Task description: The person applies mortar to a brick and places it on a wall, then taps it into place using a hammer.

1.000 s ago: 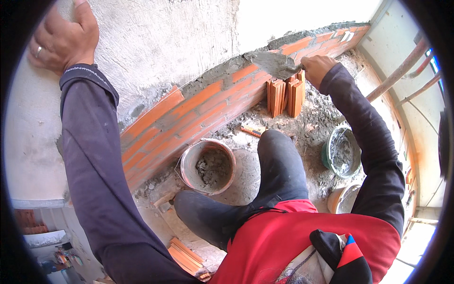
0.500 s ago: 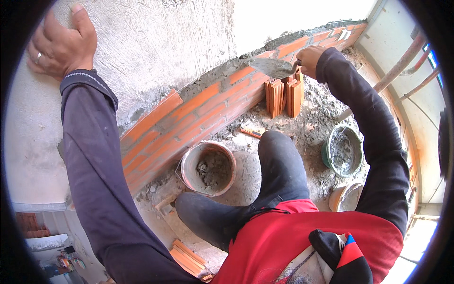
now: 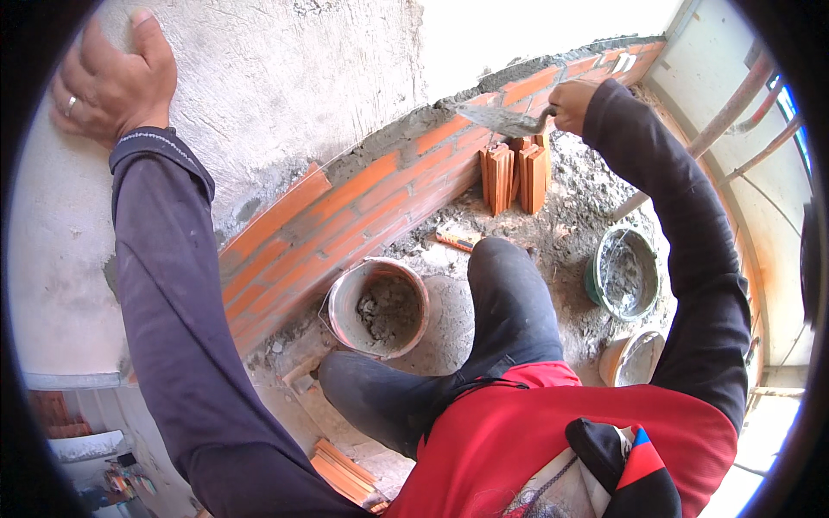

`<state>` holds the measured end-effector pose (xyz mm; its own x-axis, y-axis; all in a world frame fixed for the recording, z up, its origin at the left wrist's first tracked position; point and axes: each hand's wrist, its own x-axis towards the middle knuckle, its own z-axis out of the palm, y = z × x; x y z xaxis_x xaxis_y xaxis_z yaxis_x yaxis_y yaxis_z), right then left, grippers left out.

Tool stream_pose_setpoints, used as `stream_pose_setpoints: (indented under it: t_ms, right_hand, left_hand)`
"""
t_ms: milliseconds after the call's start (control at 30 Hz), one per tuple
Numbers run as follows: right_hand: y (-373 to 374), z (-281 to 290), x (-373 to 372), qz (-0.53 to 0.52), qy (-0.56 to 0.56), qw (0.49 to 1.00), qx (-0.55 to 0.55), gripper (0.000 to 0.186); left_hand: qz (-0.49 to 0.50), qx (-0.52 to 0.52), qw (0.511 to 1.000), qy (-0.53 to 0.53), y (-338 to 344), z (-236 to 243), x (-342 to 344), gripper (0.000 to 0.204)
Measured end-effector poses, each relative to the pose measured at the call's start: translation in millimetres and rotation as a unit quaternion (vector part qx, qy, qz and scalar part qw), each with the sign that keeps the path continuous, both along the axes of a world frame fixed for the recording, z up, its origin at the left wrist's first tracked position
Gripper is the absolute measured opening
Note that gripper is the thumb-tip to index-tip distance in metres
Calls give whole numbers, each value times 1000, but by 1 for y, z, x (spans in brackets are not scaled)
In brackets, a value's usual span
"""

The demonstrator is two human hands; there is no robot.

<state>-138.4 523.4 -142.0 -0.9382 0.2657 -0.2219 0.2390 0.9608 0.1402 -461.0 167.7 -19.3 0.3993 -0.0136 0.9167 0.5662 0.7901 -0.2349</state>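
My right hand (image 3: 570,105) is closed round the handle of a trowel (image 3: 509,121). The trowel's grey, mortar-smeared blade points left, close to the face of a low orange brick wall (image 3: 358,200) near its top. Wet grey mortar (image 3: 380,148) runs along the wall's upper edge, and one brick (image 3: 289,209) lies on top farther left. A thin string line stretches along that edge. At the upper left my left hand (image 3: 117,82), with a ring on one finger, lies against the rough plastered surface (image 3: 285,86), thumb apart from the fingers and nothing visible in it.
Upright bricks (image 3: 515,177) stand at the wall's foot. A mortar bucket (image 3: 416,332) sits before my knees; a green-rimmed bucket (image 3: 623,272) and a pale bucket (image 3: 639,358) stand to the right. Metal poles (image 3: 734,99) slant at far right. More bricks (image 3: 341,466) lie below.
My right hand has shifted slightly up and to the right with the trowel, whose blade now looks turned to a narrower angle. The left hand stays in place.
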Motion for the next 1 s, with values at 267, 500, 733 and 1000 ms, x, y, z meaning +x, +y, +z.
stream_pose_setpoints:
  t_ms: [267,500,733,1000]
  right_hand:
    - [15,-17,-45,-87,-134,982,97,27]
    - [25,-1,5,-91,23,995,27,22]
    - [8,-20,-13,-27,-23,999,35,22]
    - [45,-23,13,-58,37,996,-59,23]
  left_hand:
    - [-6,5,1000,-1,6,1,3,61]
    - [37,14,999,9,-1,1,-2,59]
    - [152,8,988,5,-1,3,2,58]
    - [344,7,939,-13,-6,0,13,59]
